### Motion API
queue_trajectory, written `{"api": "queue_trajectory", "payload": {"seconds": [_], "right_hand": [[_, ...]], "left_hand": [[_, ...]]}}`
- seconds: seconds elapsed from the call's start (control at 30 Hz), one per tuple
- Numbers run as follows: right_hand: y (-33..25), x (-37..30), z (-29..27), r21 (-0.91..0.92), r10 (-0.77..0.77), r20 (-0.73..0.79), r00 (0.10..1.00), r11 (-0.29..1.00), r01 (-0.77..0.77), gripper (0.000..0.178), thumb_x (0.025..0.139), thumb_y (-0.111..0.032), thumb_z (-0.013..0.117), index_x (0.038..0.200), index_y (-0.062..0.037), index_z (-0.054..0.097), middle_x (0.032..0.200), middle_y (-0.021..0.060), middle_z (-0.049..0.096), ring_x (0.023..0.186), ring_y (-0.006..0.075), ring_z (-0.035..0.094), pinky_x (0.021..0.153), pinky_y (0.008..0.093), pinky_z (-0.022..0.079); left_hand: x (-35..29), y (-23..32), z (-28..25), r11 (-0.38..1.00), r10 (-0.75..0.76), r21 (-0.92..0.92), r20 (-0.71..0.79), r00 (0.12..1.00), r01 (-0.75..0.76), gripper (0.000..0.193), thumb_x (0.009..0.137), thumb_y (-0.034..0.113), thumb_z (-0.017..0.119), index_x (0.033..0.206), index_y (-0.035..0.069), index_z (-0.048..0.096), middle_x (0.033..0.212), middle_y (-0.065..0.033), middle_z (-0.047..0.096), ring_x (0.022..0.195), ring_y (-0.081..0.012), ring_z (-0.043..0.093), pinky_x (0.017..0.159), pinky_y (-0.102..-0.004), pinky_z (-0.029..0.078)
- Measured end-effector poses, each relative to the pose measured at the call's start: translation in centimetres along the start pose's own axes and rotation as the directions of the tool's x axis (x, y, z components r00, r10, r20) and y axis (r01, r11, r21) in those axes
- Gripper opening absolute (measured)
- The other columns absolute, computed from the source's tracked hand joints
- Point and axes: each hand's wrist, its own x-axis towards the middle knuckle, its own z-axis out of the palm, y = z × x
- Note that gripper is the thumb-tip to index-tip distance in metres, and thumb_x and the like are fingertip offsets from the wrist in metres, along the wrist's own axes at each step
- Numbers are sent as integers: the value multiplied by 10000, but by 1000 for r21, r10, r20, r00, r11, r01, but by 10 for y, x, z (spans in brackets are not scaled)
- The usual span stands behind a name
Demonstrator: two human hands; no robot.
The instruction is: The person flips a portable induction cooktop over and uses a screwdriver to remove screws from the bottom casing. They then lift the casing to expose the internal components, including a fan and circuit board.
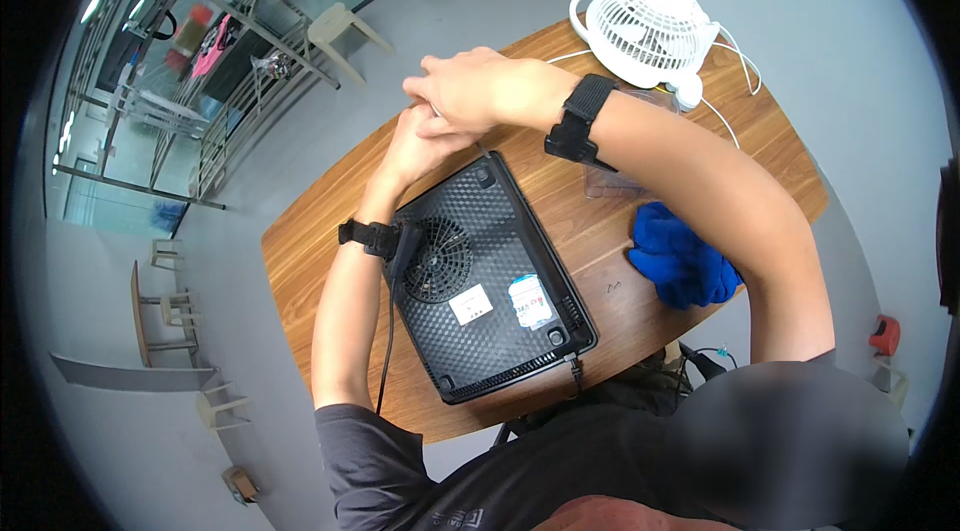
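Head view: left hand (425,149) and right hand (478,91) curl together, upper centre; I cannot tell what they grip. One black vented device (485,256) with two labels (531,302) lies mid-frame; one clear container (612,184), right of centre, shows indistinct contents.

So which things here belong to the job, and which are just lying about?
Part of the job, apparently:
black appliance, vented side up
left hand, right hand, meeting near its far end

Just lying about:
white fan
blue cloth
clear container, partly hidden
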Motion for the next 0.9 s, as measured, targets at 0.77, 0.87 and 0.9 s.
{"api": "queue_trajectory", "payload": {"seconds": [0.77,0.87,0.9], "right_hand": [[0,-5,6,28,50,-47,998,998,-48,467,801,-258,741,1179,10,683,1056,249,710,995,379,715,855,435,595],[2,-7,4,98,73,-44,996,993,-69,448,827,-330,752,1069,42,689,957,257,712,911,412,718,818,462,591],[5,-6,5,120,80,-33,996,990,-75,463,838,-359,760,1032,54,682,921,260,710,879,427,717,801,474,589]], "left_hand": [[1,3,11,994,10,110,-47,999,-5,461,755,400,870,1003,33,742,948,-165,765,906,-329,734,804,-419,566],[-1,1,12,985,-25,167,-81,996,38,488,756,436,863,990,27,739,919,-169,763,877,-333,734,792,-428,567],[-1,2,12,981,-40,187,-81,996,54,484,761,438,859,982,24,739,913,-171,762,873,-334,735,788,-430,567]]}}
